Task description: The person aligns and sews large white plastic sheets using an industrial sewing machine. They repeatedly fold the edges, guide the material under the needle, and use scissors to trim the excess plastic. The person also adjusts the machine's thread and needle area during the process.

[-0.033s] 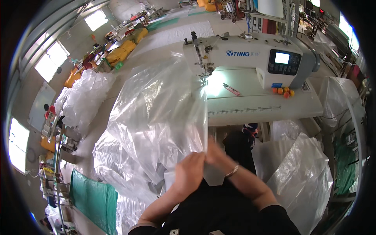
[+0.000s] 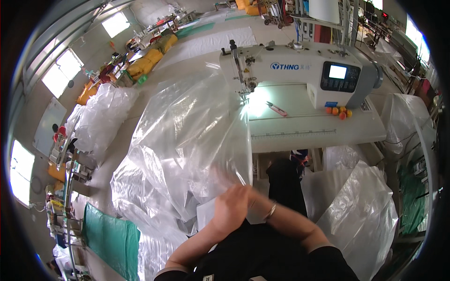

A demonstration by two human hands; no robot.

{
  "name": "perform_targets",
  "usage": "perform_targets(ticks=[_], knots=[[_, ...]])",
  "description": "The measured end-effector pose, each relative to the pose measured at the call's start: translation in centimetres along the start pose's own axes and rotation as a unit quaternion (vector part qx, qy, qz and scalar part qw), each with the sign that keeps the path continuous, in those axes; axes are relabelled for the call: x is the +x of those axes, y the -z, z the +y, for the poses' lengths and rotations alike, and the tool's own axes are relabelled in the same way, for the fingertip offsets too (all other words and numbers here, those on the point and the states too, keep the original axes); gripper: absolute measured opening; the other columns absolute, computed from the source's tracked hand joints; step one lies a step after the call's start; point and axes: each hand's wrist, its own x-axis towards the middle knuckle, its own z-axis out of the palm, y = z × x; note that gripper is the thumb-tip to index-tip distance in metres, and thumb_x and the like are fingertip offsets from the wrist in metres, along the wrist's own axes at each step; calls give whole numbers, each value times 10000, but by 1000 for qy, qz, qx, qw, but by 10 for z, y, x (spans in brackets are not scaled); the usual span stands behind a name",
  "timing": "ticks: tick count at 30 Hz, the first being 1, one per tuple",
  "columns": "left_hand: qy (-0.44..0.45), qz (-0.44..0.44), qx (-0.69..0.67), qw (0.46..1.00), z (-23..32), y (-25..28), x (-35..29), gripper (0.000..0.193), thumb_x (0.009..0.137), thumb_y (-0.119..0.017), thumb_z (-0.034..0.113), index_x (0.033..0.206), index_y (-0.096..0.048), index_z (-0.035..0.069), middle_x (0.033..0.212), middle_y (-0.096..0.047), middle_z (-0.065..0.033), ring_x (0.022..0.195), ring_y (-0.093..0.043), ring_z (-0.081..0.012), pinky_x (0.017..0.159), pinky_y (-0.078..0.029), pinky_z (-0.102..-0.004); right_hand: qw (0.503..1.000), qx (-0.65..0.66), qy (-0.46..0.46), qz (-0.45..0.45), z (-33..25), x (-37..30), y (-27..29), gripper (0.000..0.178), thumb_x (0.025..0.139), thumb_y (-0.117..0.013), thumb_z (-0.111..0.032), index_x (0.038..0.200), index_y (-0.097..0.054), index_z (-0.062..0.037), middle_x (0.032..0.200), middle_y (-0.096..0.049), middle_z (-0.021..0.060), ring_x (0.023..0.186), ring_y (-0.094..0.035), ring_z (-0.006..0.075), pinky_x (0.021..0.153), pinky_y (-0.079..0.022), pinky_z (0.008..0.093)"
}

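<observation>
A large clear plastic sheet (image 2: 187, 126) hangs over the table's left side, its upper right edge under the needle of a white sewing machine (image 2: 281, 65). Closed in a fist, my left hand (image 2: 231, 206) grips the sheet's right edge close to my body. My right hand (image 2: 253, 199) crosses just behind the left one, partly hidden by it. Its fingers are smeared by motion over the sheet, so their grip does not show. A bracelet (image 2: 271, 210) is on my right wrist. The machine's lamp lights the spot beside the needle.
Pink-handled thread snips (image 2: 277, 109) lie on the machine table (image 2: 304, 126), and several small orange-red balls (image 2: 342, 112) sit by the machine's base. More plastic sheeting (image 2: 361, 210) is heaped at my right. A green tarp (image 2: 112, 239) lies at the lower left.
My right hand has moved leftward across the left hand, over the sheet. My left hand has shifted slightly down, and the sheet's right edge slants a little more rightward.
</observation>
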Motion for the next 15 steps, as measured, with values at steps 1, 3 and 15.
perform_targets(ticks=[1,3,15], knots=[[19,-40,-8,999,1,1,-2,166,836,-547,-19,989,-612,-15,875,-619,-173,743,-615,-374,619,-490,-425,994,-47,76,-58,21,-14,-22,330,964,-564,-211,1246,-575,-41,1167,-648,98,1032,-618,140,865,-487,322],[28,-44,-67,996,-15,-6,-15,141,842,-556,-13,975,-603,-11,861,-616,-180,743,-614,-376,622,-491,-428,986,-42,117,-108,13,-13,-13,308,949,-580,-183,1216,-595,-32,1107,-670,93,967,-640,150,836,-505,324],[-31,-70,-93,993,-41,-23,-29,97,839,-616,13,933,-591,11,724,-588,-132,591,-610,-327,508,-489,-394,848,-528,13,37,-10,161,62,147,796,-620,-125,827,-636,18,623,-600,223,572,-609,397,532,-496,449]])
